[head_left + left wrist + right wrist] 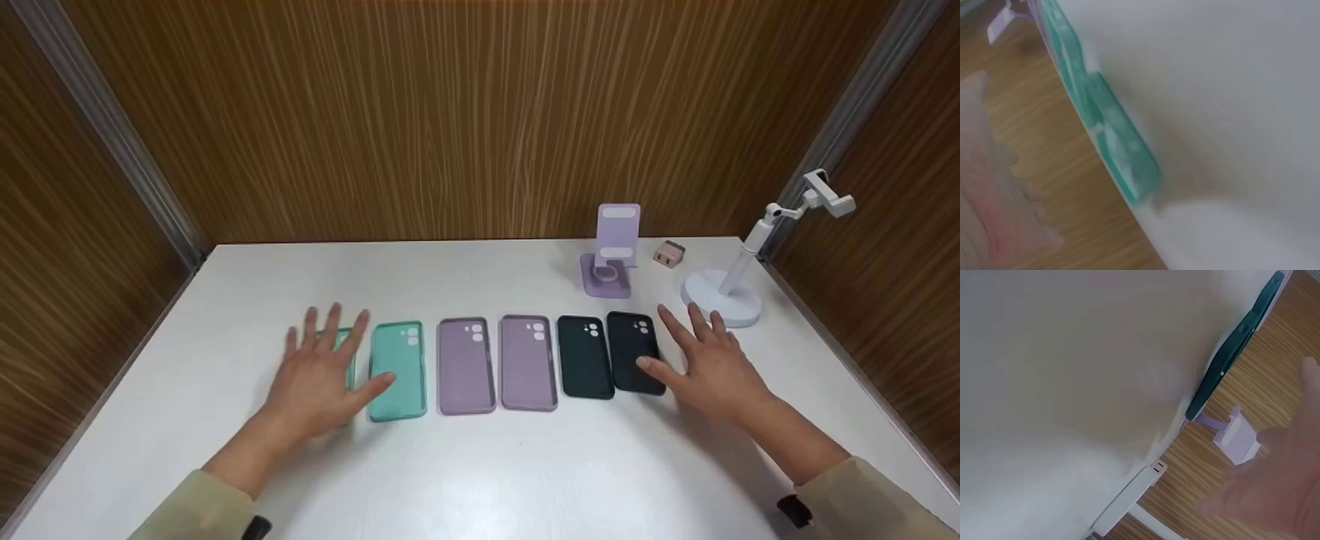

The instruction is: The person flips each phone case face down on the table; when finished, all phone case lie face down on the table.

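Note:
A row of phone cases lies flat on the white table, their camera cutouts toward the back. My left hand [315,382], fingers spread, is over the leftmost teal phone case [1123,140] and hides most of it in the head view. Its thumb overlaps the second teal phone case [397,367]. Two purple phone cases [466,367] [527,364] are in the middle. To their right are a dark phone case [585,358] and another dark phone case [632,349]. My right hand [712,371], also spread and holding nothing, has its thumb overlapping the rightmost dark case.
Behind the dark cases stands a purple phone stand [618,232]. A small pink charger plug [669,253] sits beside it. At the right is a white phone holder [724,300] with a round base and jointed arm. Wood-grain panels [480,120] enclose the white table [480,472].

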A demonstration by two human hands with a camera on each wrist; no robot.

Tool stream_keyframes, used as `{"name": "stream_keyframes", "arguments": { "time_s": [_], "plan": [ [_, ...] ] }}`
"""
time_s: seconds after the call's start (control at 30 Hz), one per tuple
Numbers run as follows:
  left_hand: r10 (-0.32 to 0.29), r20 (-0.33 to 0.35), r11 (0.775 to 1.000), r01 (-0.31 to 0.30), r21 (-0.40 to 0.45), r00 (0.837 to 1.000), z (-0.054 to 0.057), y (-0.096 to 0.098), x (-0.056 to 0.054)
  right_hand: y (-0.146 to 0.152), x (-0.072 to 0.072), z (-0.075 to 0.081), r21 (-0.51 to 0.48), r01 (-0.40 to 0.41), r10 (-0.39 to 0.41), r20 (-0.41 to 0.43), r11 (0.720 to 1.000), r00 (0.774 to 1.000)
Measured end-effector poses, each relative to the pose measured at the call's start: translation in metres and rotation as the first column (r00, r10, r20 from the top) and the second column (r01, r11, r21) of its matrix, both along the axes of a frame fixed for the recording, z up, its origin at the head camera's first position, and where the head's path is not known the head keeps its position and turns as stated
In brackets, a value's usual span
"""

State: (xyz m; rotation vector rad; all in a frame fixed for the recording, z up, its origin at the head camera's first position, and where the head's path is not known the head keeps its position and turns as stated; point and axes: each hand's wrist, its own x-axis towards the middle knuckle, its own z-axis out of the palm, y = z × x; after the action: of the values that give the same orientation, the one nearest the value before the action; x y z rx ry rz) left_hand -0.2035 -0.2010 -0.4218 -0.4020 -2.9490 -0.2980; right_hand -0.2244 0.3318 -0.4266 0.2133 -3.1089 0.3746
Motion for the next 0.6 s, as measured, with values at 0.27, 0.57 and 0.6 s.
{"name": "stream_keyframes", "arguments": {
  "time_s": [0.27, 0.57, 0.6],
  "plan": [
    [-0.194, -0.001, 0.981, 0.194, -0.017, 0.981, 0.023, 0.084, -0.019, 0.006, 0.001, 0.007, -0.204, 0.000, 0.006, 0.031, 0.979, 1.000],
    [-0.377, 0.018, 0.926, 0.377, 0.007, 0.926, 0.040, 0.183, -0.037, 0.010, -0.003, 0.008, -0.374, 0.014, 0.009, 0.060, 0.927, 0.998],
    [-0.388, 0.022, 0.922, 0.388, 0.011, 0.921, 0.040, 0.193, -0.039, 0.011, -0.004, 0.008, -0.395, 0.029, 0.004, 0.081, 0.918, 0.997]
  ]
}}
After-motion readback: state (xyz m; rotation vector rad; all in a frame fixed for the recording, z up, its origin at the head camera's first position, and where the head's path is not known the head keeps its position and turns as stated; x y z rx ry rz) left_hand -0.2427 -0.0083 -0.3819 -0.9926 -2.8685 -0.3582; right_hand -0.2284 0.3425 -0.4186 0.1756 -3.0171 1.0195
